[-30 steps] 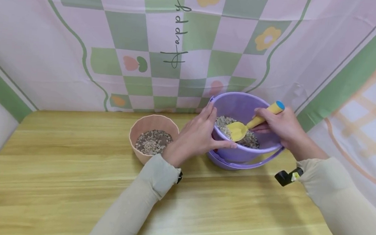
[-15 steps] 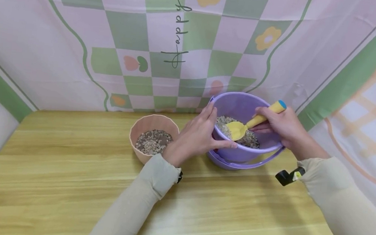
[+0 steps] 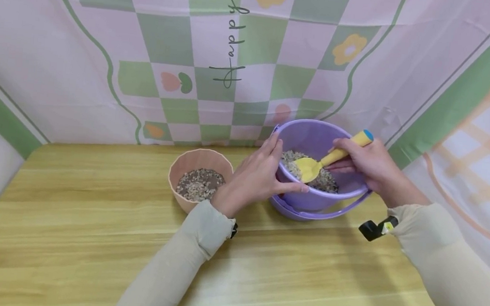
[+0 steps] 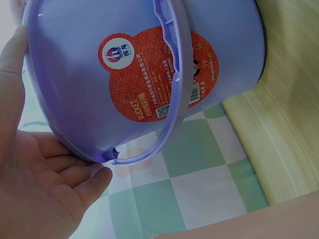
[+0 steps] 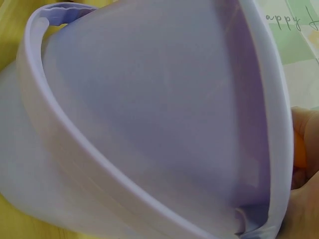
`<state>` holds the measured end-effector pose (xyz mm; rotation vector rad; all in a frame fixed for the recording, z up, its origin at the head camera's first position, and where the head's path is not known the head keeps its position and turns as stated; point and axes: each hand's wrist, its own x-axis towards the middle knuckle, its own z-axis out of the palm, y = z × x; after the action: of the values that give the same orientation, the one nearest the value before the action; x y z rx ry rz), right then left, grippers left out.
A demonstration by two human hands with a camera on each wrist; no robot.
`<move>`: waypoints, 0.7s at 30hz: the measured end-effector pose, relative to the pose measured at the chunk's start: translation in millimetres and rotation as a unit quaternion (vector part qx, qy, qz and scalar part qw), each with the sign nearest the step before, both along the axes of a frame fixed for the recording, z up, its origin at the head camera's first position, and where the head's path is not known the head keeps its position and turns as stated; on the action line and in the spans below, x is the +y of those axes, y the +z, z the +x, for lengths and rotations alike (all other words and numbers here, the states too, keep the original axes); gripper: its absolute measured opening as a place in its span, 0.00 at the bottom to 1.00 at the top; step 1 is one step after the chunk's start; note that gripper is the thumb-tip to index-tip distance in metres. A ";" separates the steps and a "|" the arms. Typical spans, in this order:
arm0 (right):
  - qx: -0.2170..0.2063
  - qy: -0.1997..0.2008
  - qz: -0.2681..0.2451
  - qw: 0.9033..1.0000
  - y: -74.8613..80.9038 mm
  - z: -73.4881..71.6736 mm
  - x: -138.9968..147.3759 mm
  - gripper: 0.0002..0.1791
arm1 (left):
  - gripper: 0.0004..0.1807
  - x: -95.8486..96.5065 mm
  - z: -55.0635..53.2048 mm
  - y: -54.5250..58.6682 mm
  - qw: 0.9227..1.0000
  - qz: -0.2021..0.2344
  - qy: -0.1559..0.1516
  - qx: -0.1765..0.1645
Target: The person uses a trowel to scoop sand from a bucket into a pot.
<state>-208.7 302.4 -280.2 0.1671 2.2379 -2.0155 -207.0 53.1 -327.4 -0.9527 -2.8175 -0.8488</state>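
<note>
My right hand (image 3: 372,166) grips the yellow handle of a toy shovel (image 3: 309,169) with a blue end cap. The shovel's blade lies in pale gravel (image 3: 291,161) inside a purple bucket (image 3: 316,135). My left hand (image 3: 254,173) rests against the bucket's left rim, its fingers stretched along the side and its thumb along the front. In the left wrist view, this hand (image 4: 45,184) touches the rim near the handle joint, beside a red label (image 4: 149,74). The right wrist view has the bucket's wall hiding most of the right hand (image 5: 306,199).
A peach-coloured bowl (image 3: 182,167) with gravel stands left of the bucket, partly behind the left wrist. The bucket's purple carrying handle (image 3: 349,208) hangs down in front. A checkered cloth (image 3: 214,106) hangs behind the wooden table (image 3: 102,237).
The shovel has shifted very slightly to the left in the gravel. Both hands, the bucket and the bowl look otherwise unmoved.
</note>
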 end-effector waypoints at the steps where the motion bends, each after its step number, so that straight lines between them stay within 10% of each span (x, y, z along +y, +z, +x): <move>1: -0.001 0.000 0.000 1.000 -0.2 -0.3 -0.1 0.12 | 0.68 -0.2 0.1 -0.1 1.000 0.000 0.000 -0.001; 21: 0.008 0.034 -0.073 0.997 1.2 -2.0 6.3 0.13 | 0.69 -0.7 -1.9 -2.6 1.000 -0.001 0.000 -0.004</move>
<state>-210.7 308.7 -279.0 0.0601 2.0660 -2.1413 -208.9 52.4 -330.1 -0.9502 -2.8257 -0.8527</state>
